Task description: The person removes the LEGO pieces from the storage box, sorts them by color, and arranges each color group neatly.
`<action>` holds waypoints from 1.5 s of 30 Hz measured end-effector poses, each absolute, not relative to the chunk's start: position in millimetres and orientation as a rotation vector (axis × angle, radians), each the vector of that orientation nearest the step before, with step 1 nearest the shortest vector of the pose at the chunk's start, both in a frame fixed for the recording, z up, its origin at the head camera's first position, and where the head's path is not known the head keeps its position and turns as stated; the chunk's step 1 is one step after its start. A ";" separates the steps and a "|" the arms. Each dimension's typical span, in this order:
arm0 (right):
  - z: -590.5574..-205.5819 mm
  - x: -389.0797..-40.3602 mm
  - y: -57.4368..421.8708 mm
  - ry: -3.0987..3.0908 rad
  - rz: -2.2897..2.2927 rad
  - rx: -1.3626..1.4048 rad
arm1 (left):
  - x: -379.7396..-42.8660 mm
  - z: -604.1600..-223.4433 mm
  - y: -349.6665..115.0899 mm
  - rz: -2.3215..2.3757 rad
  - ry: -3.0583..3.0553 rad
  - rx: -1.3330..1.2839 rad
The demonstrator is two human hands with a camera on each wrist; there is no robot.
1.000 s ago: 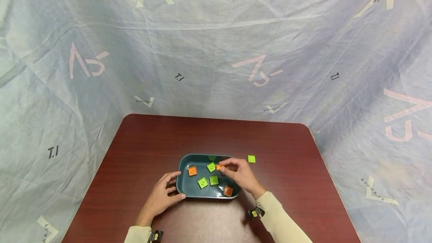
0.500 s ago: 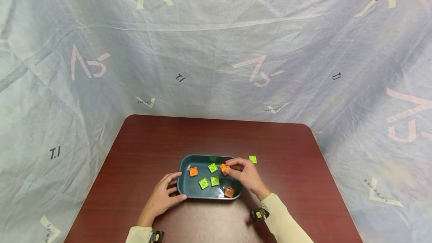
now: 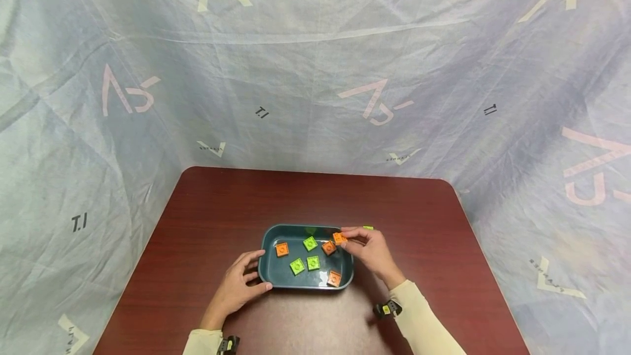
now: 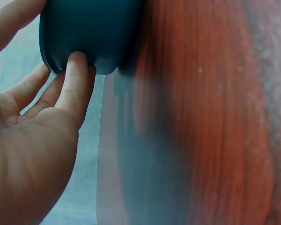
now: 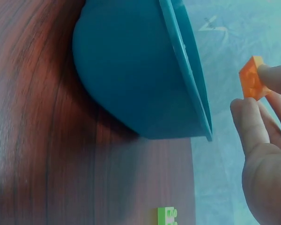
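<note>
Right hand (image 3: 371,250) pinches orange brick (image 3: 338,238) above tray (image 3: 274,269); left hand (image 3: 235,287), spread, touches tray. Mid-transfer, seemingly; next needs steady pinch.

Spreads as a dark red, wood-grained tabletop (image 3: 236,196), rounded at both far corners and glossed pale toward the near side. Bears a dark teal tray (image 3: 300,288) around the middle and, apart from its right end, a small lime-green brick (image 5: 166,216), studded on top.
</note>
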State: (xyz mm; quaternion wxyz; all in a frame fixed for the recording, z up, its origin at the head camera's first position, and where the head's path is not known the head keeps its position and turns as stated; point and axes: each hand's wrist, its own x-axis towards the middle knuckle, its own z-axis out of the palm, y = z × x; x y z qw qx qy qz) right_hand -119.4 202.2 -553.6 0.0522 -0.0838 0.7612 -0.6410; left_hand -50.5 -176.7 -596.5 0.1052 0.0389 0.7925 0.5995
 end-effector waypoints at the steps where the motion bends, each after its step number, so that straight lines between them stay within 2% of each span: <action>1: -553.7 -119.9 203.3 2.320 -1.952 -0.244 | -50.9 -595.9 -176.5 1.765 2.333 0.107; 9: -554.1 -122.8 212.3 2.306 -1.995 -0.153 | -52.2 -595.9 -176.0 1.766 2.333 0.110; 45: -566.9 -132.0 267.1 2.486 -1.857 -0.060 | -49.0 -594.0 -175.2 1.760 2.338 0.061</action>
